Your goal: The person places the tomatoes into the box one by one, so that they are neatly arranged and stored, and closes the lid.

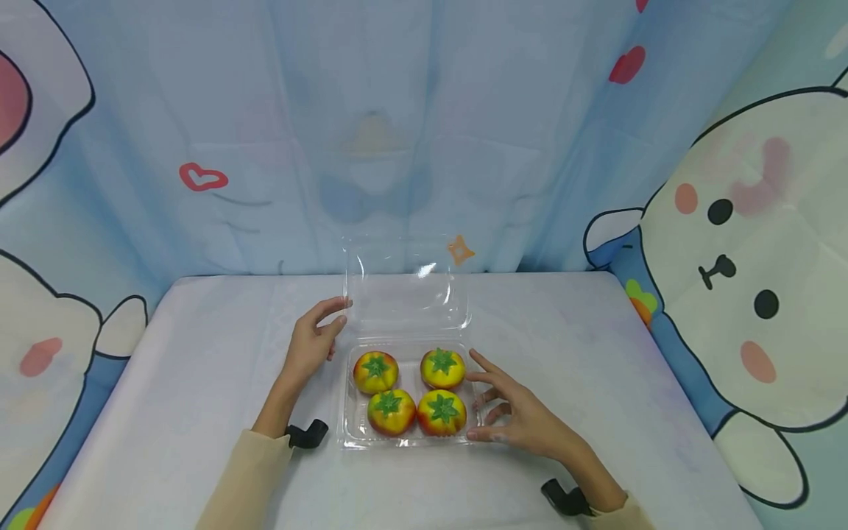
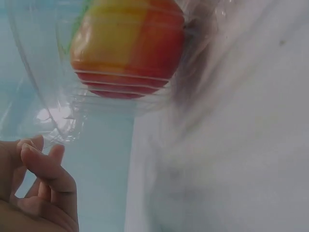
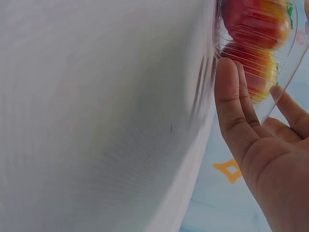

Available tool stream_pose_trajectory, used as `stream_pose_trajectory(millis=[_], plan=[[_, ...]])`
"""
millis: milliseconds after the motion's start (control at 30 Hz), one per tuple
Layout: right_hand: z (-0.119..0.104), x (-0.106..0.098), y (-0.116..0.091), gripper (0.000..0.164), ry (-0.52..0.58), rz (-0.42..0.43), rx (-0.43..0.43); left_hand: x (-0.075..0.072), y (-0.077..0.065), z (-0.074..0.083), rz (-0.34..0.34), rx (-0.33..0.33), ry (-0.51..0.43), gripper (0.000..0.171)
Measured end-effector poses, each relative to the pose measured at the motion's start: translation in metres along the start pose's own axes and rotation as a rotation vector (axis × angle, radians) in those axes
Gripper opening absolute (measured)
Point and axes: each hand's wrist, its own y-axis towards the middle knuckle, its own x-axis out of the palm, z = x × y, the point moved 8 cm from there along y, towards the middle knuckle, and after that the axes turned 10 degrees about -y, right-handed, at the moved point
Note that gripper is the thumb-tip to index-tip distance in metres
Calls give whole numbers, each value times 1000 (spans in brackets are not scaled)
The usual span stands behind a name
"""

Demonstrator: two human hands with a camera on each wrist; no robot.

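Note:
A clear plastic clamshell box [image 1: 411,444] lies on the table with its lid [image 1: 407,294] raised at the back. In its base sit several yellow-and-red toy fruits [image 1: 442,412] with green star-shaped leaf tops, two rows deep. My left hand [image 1: 310,338] is at the lid's left edge, thumb and fingertips pinching the rim; in the left wrist view these fingers [image 2: 48,169] meet the lid's corner. On the other side, my right hand [image 1: 523,419] rests with spread, slightly bent fingers along the base's right wall. The right wrist view shows its fingers [image 3: 231,96] beside the ribbed wall.
A white cloth covers the table [image 1: 563,331]. Behind it hangs a pale blue curtain [image 1: 397,110] with cartoon figures at both sides. Black wrist mounts [image 1: 308,434] sit at both cuffs.

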Motion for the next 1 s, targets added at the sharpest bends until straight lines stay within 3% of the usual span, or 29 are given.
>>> stream_pose_trajectory(millis=[200,367,500,633,733,867,1000], plan=[[-1,-1,0,86,-22,2,4,0,-15,12,-21,32,-23,38],[-1,-1,-1,86,-15,-2,-3,-5,-33,16,-23,0,58,36],[-1,-1,-1,86,-15,-2,-14,-8,-53,18,-33,-3,80,35],[0,0,-2,85,-22,-7,10,-6,-76,26,-58,79,88,34],[2,0,-2,96,-21,-7,39,-4,-93,32,-73,126,104,34],[2,-1,-1,115,-8,2,39,-3,-115,34,-74,119,102,29],[2,-1,-1,111,-22,15,31,1,-136,33,-79,118,94,26]])
